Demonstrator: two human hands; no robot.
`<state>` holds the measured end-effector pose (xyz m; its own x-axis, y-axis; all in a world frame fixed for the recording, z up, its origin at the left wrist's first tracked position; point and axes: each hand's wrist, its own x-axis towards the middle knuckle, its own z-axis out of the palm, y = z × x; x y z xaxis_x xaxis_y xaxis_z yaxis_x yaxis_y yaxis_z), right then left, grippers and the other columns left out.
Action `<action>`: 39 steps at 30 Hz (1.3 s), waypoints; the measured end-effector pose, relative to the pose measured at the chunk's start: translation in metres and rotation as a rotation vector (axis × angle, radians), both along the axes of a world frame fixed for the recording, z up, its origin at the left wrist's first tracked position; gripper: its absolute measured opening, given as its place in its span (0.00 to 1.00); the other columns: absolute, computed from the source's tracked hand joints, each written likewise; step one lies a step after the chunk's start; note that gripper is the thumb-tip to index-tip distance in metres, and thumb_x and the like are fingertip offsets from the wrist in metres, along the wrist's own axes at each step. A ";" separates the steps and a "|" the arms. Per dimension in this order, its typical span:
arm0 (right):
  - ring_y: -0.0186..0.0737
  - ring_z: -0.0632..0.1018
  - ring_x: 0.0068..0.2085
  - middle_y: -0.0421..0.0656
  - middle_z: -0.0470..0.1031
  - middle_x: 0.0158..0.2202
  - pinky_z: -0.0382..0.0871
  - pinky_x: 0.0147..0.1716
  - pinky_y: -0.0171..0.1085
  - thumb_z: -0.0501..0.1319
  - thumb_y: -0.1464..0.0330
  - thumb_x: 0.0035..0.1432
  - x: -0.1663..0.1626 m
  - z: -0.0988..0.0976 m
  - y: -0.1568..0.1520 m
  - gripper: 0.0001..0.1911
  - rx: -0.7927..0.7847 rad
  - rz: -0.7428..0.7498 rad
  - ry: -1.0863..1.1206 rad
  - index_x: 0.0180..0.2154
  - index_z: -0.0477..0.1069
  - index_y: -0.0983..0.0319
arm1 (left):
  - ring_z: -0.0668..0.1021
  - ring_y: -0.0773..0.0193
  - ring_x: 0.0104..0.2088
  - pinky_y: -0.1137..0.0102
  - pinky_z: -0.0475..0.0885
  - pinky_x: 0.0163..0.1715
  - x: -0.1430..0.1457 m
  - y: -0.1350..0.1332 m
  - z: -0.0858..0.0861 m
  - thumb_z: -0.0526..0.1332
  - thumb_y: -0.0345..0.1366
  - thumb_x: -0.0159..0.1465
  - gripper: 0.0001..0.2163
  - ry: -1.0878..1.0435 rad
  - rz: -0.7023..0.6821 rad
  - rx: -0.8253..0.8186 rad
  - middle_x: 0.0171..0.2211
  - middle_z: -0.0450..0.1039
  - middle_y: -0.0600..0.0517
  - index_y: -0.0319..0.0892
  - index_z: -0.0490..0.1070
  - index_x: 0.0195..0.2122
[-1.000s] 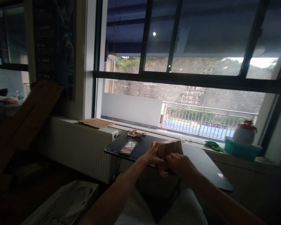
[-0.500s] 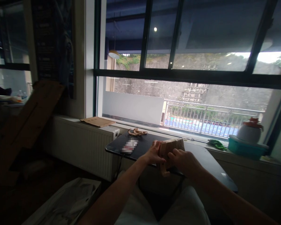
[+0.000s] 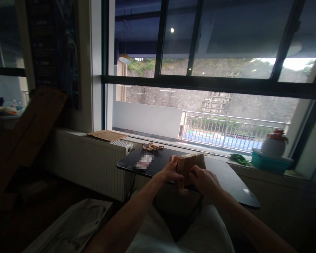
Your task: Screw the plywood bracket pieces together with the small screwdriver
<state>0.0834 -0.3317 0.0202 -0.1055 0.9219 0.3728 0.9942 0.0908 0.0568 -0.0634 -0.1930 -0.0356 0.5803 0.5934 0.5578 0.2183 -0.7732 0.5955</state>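
Observation:
A small light-brown wooden model point(image 3: 191, 164) is held over the near edge of a black table point(image 3: 226, 179). My left hand point(image 3: 171, 171) grips its left side, fingers curled around it. My right hand point(image 3: 204, 180) is closed on its lower right part, fingertips pressed at the front. A thin wooden piece hangs down from the model between my hands. Loose curved wooden pieces point(image 3: 152, 147) lie at the far left corner of the table.
A white radiator point(image 3: 89, 161) with a flat cardboard sheet point(image 3: 106, 135) on top stands left of the table. On the windowsill at right sit a teal tub point(image 3: 270, 162), a white kettle point(image 3: 274, 144) and a green cloth point(image 3: 238, 159). A large cardboard panel point(image 3: 26, 130) leans at left.
Both hands stay on the wooden model; the right fingers have shifted slightly on its front. The view has swung a little.

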 end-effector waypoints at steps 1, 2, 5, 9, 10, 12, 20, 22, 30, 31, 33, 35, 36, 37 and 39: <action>0.40 0.78 0.37 0.42 0.78 0.35 0.56 0.28 0.34 0.49 0.65 0.65 0.001 -0.003 0.000 0.10 -0.001 -0.025 0.032 0.40 0.66 0.60 | 0.64 0.53 0.49 0.61 0.65 0.51 0.000 0.000 0.000 0.72 0.30 0.39 0.39 -0.001 -0.002 0.006 0.45 0.55 0.51 0.47 0.60 0.54; 0.40 0.78 0.37 0.41 0.78 0.34 0.56 0.28 0.34 0.48 0.64 0.65 0.002 -0.005 0.001 0.10 -0.004 -0.044 0.057 0.40 0.66 0.59 | 0.64 0.53 0.50 0.60 0.65 0.52 0.000 0.000 0.000 0.72 0.29 0.39 0.40 -0.002 -0.004 0.011 0.45 0.55 0.51 0.48 0.59 0.54; 0.41 0.78 0.36 0.41 0.78 0.33 0.55 0.26 0.34 0.48 0.63 0.64 0.002 -0.006 0.001 0.11 -0.016 -0.064 0.093 0.40 0.66 0.59 | 0.64 0.54 0.50 0.60 0.65 0.52 0.000 0.000 0.000 0.72 0.29 0.38 0.41 -0.004 -0.011 0.018 0.46 0.54 0.52 0.48 0.58 0.55; 0.40 0.78 0.33 0.41 0.78 0.33 0.53 0.25 0.34 0.54 0.68 0.59 0.002 0.002 -0.003 0.10 -0.029 -0.010 0.055 0.43 0.64 0.60 | 0.63 0.54 0.50 0.60 0.65 0.52 0.000 0.000 0.001 0.73 0.29 0.38 0.40 0.003 -0.028 0.023 0.46 0.54 0.52 0.48 0.59 0.54; 0.40 0.77 0.33 0.42 0.77 0.34 0.53 0.24 0.34 0.54 0.70 0.58 0.002 0.004 -0.005 0.10 -0.029 0.013 0.030 0.43 0.64 0.61 | 0.63 0.53 0.51 0.60 0.65 0.53 0.000 0.000 0.001 0.73 0.29 0.38 0.40 0.005 -0.032 0.024 0.46 0.54 0.52 0.48 0.59 0.53; 0.40 0.77 0.33 0.43 0.76 0.35 0.52 0.24 0.35 0.53 0.72 0.59 0.001 0.009 -0.006 0.08 -0.027 0.070 -0.037 0.40 0.66 0.62 | 0.62 0.53 0.51 0.60 0.64 0.53 0.000 0.001 0.001 0.73 0.29 0.37 0.40 0.006 -0.036 0.023 0.46 0.54 0.52 0.47 0.60 0.53; 0.40 0.75 0.34 0.46 0.74 0.34 0.54 0.26 0.36 0.53 0.78 0.59 -0.001 0.009 -0.003 0.09 -0.034 0.227 -0.222 0.37 0.70 0.64 | 0.63 0.53 0.51 0.60 0.65 0.52 0.000 0.006 -0.002 0.72 0.28 0.38 0.40 -0.016 -0.040 0.001 0.46 0.53 0.52 0.47 0.59 0.54; 0.40 0.75 0.33 0.46 0.74 0.34 0.54 0.26 0.35 0.52 0.77 0.60 -0.002 0.006 -0.004 0.09 -0.028 0.217 -0.205 0.37 0.70 0.64 | 0.62 0.53 0.51 0.59 0.64 0.53 0.000 0.006 -0.003 0.73 0.29 0.38 0.41 -0.022 -0.042 0.001 0.46 0.54 0.52 0.47 0.59 0.54; 0.40 0.78 0.38 0.41 0.78 0.37 0.59 0.30 0.35 0.47 0.66 0.66 0.000 -0.012 -0.001 0.12 0.031 0.013 0.071 0.42 0.67 0.59 | 0.66 0.57 0.47 0.61 0.67 0.49 -0.001 0.011 -0.010 0.73 0.29 0.40 0.38 -0.073 -0.033 -0.021 0.45 0.54 0.52 0.48 0.60 0.52; 0.40 0.79 0.38 0.41 0.79 0.36 0.59 0.30 0.34 0.46 0.65 0.66 0.001 -0.014 0.000 0.13 0.031 -0.018 0.102 0.43 0.67 0.59 | 0.66 0.57 0.47 0.61 0.67 0.50 0.000 0.012 -0.011 0.73 0.30 0.39 0.38 -0.080 -0.030 -0.021 0.45 0.55 0.52 0.48 0.60 0.52; 0.40 0.79 0.38 0.40 0.79 0.36 0.59 0.29 0.34 0.46 0.64 0.66 0.002 -0.017 0.001 0.13 0.025 -0.058 0.142 0.43 0.67 0.58 | 0.65 0.57 0.48 0.61 0.66 0.50 0.000 0.013 -0.012 0.73 0.29 0.39 0.38 -0.090 -0.027 -0.018 0.46 0.55 0.52 0.47 0.60 0.52; 0.40 0.79 0.37 0.40 0.79 0.34 0.58 0.27 0.34 0.46 0.64 0.66 0.002 -0.017 0.001 0.13 0.016 -0.069 0.150 0.41 0.68 0.58 | 0.65 0.57 0.48 0.61 0.66 0.51 0.000 0.014 -0.012 0.73 0.29 0.38 0.39 -0.089 -0.030 -0.013 0.46 0.55 0.52 0.46 0.60 0.53; 0.41 0.79 0.36 0.40 0.79 0.33 0.57 0.27 0.34 0.47 0.63 0.66 0.001 -0.016 0.000 0.13 0.013 -0.066 0.143 0.41 0.68 0.58 | 0.66 0.57 0.48 0.62 0.66 0.51 0.000 0.013 -0.011 0.73 0.28 0.38 0.39 -0.085 -0.031 -0.012 0.45 0.55 0.52 0.46 0.60 0.53; 0.42 0.79 0.35 0.40 0.79 0.33 0.57 0.26 0.35 0.47 0.63 0.65 0.001 -0.014 -0.001 0.12 0.010 -0.057 0.131 0.41 0.68 0.58 | 0.66 0.57 0.48 0.62 0.67 0.50 0.000 0.013 -0.011 0.73 0.28 0.38 0.39 -0.081 -0.033 -0.013 0.45 0.55 0.52 0.46 0.60 0.52; 0.41 0.79 0.34 0.40 0.79 0.33 0.55 0.25 0.35 0.50 0.65 0.63 0.000 -0.009 -0.004 0.10 0.005 -0.022 0.090 0.43 0.67 0.58 | 0.67 0.58 0.47 0.62 0.68 0.49 -0.001 0.012 -0.009 0.73 0.29 0.39 0.38 -0.070 -0.033 -0.016 0.44 0.55 0.52 0.46 0.60 0.52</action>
<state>0.0833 -0.3358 0.0116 -0.0514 0.9216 0.3847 0.9971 0.0692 -0.0324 -0.0646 -0.1811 -0.0443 0.5597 0.5837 0.5883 0.1504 -0.7696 0.6205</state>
